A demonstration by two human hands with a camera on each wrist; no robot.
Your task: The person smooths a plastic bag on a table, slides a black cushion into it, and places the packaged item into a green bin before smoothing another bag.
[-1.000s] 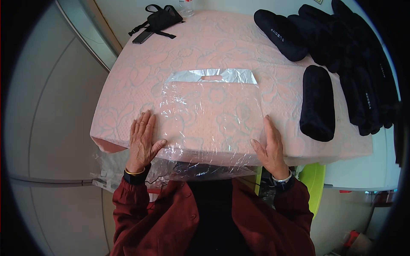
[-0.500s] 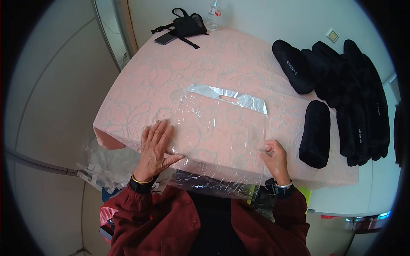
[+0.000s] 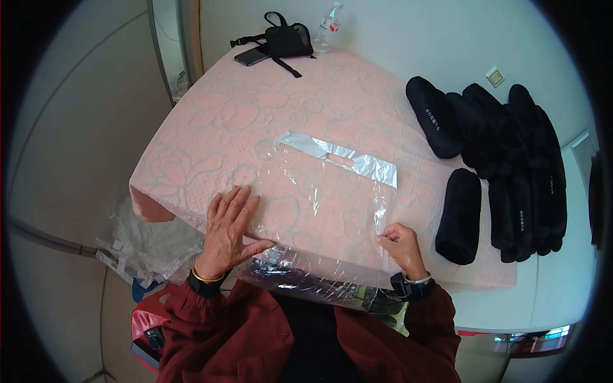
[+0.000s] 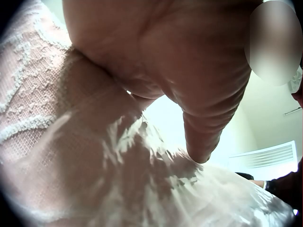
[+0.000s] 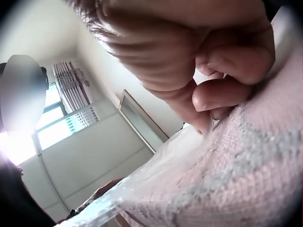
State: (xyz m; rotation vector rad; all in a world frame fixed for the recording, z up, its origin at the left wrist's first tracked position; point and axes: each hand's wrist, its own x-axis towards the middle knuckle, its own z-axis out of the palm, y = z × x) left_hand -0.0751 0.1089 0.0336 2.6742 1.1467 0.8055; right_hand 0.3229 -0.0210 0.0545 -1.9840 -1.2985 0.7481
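A clear plastic bag (image 3: 313,210) with a silvery top band and a cut-out handle hole (image 3: 340,159) lies over the pink patterned cloth. Its lower part hangs past the front edge of the cloth. My left hand (image 3: 227,230) rests flat at the bag's left side, fingers extended and thumb spread over the film. On the right side my right hand (image 3: 405,249) pinches the bag's edge between thumb and fingertips, the other fingers curled. In the right wrist view the pinching fingers (image 5: 208,101) sit close over the cloth, with film stretching away from them.
Black plush rolls with white lettering (image 3: 520,185) are grouped at the right, and a single black roll (image 3: 458,217) lies nearer. At the back are a black strapped pouch (image 3: 290,41), a phone (image 3: 250,57) and a water bottle (image 3: 327,29). Crumpled clear plastic (image 3: 150,246) lies below left.
My right hand has gone from lying open beside the bag to pinching its right edge. The bag now sits tilted in view, while my left hand stays flat at its left side.
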